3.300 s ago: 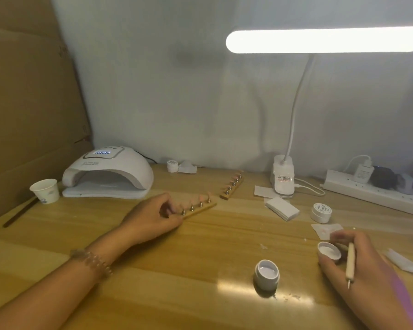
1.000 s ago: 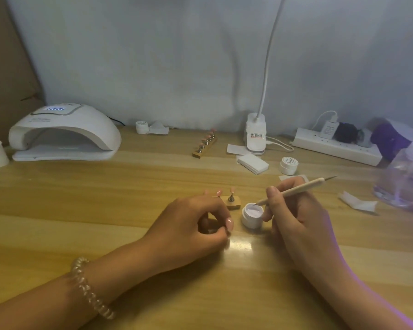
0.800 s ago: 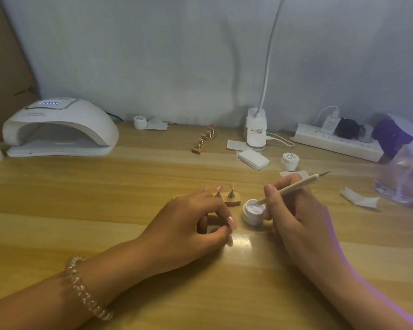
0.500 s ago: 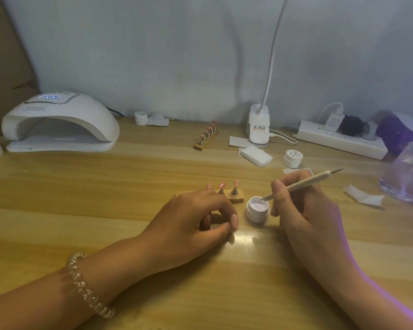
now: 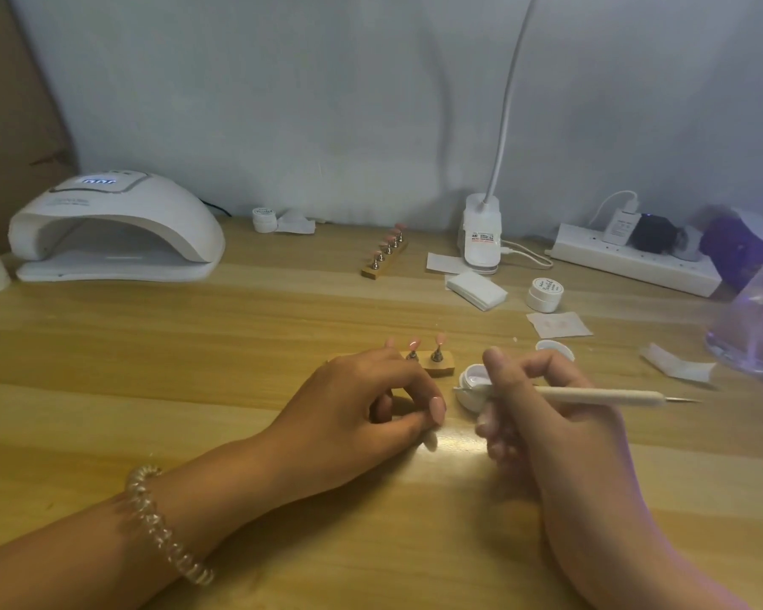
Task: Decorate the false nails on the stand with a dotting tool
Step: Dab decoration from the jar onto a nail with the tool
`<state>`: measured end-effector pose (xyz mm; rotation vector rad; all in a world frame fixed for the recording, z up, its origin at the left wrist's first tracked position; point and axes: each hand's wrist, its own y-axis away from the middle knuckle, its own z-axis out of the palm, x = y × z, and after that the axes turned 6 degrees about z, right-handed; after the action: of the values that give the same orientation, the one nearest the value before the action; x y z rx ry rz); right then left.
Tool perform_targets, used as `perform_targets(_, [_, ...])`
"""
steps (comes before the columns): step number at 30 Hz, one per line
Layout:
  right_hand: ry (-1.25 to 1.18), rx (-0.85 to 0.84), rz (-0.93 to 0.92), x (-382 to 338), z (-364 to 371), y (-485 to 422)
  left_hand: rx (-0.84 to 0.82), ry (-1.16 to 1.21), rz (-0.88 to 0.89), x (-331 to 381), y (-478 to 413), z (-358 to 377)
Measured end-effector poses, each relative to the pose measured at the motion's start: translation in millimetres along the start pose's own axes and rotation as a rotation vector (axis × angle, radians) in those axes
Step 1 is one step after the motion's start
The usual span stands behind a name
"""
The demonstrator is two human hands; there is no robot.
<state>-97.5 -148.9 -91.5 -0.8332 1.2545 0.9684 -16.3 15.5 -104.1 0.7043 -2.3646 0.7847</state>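
two hands at work: left hand (image 5: 371,402) curls over the stand (image 5: 439,368); right hand (image 5: 547,424) pinches the tool (image 5: 591,394), lying crosswise, tip at the jar (image 5: 472,377). nails (image 5: 415,344) rise just left of its fingers (image 5: 501,367).

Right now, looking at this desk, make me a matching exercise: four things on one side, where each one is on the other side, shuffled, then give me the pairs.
Things
1. dotting tool
2. nail lamp
3. power strip
4. open jar

Places
A. far back on the right
B. just right of the near nail stand
C. far back on the left
D. held in the right hand

Pairs: 1-D, 2-C, 3-A, 4-B
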Motion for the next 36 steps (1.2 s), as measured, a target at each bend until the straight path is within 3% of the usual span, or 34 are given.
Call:
perform_targets(17, [0.166,-0.032,0.041,2.6,-0.2,-7.6,0.009,0.009,0.018,-6.2,-1.3,4.1])
perform_targets(36, [0.19,-0.029,0.039,3.5,1.1,-7.1,0.023,0.003,0.046,-6.8,-0.4,5.7])
